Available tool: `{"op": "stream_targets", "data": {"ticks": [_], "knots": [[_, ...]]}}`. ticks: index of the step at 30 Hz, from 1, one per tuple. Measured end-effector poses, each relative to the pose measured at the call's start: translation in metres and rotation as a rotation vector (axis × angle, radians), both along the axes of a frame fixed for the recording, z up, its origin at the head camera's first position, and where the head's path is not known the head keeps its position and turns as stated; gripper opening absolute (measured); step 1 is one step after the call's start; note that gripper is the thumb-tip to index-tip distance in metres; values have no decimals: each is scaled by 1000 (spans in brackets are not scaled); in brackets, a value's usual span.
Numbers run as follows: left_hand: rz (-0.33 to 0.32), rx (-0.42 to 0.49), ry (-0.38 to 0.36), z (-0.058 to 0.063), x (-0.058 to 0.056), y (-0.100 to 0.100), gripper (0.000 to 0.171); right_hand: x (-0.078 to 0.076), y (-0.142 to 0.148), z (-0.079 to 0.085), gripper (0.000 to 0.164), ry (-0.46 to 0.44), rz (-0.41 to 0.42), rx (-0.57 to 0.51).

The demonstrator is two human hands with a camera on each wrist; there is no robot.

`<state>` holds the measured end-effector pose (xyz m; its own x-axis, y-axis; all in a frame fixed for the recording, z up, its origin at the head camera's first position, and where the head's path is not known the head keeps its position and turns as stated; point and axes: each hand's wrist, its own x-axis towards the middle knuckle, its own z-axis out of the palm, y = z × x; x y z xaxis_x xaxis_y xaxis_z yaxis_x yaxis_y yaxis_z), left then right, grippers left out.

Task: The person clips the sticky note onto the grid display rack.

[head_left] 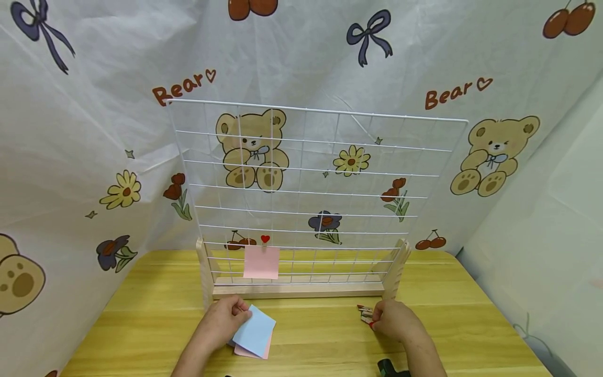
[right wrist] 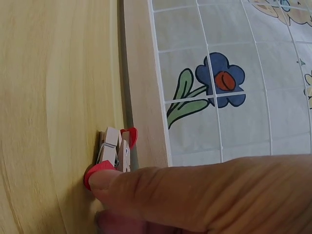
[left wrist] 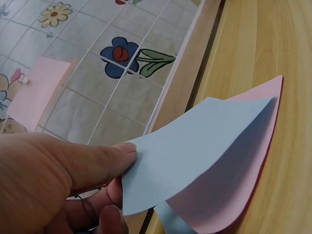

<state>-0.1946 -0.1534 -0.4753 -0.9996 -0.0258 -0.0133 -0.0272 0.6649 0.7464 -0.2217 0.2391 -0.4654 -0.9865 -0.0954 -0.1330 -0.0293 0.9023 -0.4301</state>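
The table (head_left: 320,337) bears a wire grid (head_left: 306,109) at twelve o'clock, kept upright by its wooden stand (head_left: 299,291). At seven o'clock, the left hand (head_left: 222,323) pinches a blue sheet (head_left: 256,331) by its edge, so it tilts off a pink sheet (left wrist: 219,207). A pink note (head_left: 261,263) hangs at the grid's seven o'clock, pinned by a heart clip (head_left: 265,240). At five, the right hand (head_left: 398,319) pinches a clothespin (right wrist: 109,150) by its red end, beside another.

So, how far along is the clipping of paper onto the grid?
Done: one pink sheet hangs on the wire grid by a red heart clip.
In hand: the left hand pinches a blue sheet; the right hand pinches a red-hearted clothespin.
Apparently left: clipping that blue sheet, then perhaps the pink one underneath, with more clothespins nearby.
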Motion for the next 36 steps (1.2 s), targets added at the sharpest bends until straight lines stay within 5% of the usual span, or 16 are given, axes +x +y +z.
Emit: {"op": "stream_targets", "data": {"ticks": [36], "knots": [[9,18,5,3,1,2,7,4,-5,3,25,23,-6,-90]]}}
